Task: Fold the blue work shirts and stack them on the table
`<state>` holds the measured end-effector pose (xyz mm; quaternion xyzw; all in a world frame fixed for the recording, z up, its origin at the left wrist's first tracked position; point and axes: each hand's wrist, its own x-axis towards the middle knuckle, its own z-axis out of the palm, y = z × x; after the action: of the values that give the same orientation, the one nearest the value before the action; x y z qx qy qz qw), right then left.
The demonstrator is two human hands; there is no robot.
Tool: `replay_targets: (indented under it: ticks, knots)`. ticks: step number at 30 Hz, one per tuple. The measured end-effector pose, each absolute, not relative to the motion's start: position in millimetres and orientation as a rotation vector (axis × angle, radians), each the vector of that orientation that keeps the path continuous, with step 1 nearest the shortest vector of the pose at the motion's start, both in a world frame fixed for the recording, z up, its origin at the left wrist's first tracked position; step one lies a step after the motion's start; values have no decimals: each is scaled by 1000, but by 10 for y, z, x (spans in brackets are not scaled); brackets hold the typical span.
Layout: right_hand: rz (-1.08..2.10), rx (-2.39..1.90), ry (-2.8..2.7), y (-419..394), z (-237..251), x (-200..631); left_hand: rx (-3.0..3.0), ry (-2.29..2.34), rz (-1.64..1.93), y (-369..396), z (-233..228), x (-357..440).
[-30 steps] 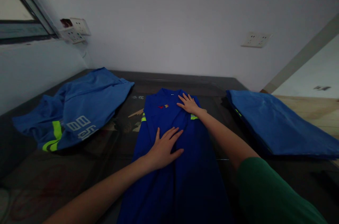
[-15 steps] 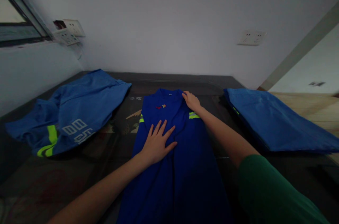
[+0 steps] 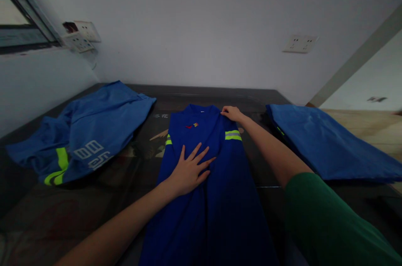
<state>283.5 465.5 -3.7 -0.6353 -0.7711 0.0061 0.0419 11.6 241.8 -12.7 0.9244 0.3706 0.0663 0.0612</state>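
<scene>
Royal-blue garment [image 3: 216, 190] lay on the dark table [image 3: 213, 95], collar at the far end, the left hand [image 3: 188, 174] spread flat and empty on its chest, the right hand [image 3: 231, 113] curled at its far right shoulder, any pinch unclear, its collar label [image 3: 202, 112] too small to read, its front creased, yellow-green bands [image 3: 233, 132] at both sides.

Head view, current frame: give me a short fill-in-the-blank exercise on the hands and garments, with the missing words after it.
1. The left hand lies spread on the middle garment, whose colour is dark ____.
2. The right hand is near that garment's collar; the sleeve on its arm is coloured ____.
3. The printed garment lies to the middle garment's ____ in the picture.

Missing words: blue; green; left.
</scene>
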Motion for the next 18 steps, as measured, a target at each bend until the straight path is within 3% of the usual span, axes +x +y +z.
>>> replay_targets:
  ticks: [11,18]
  knots:
    - [-262,-1880,-2462,4472,-145,2866,2747,1198,228,2434,-150,114]
    - [-354,-1903,-2181,4136,-87,2629,2708,1268,258,2442,-169,123]
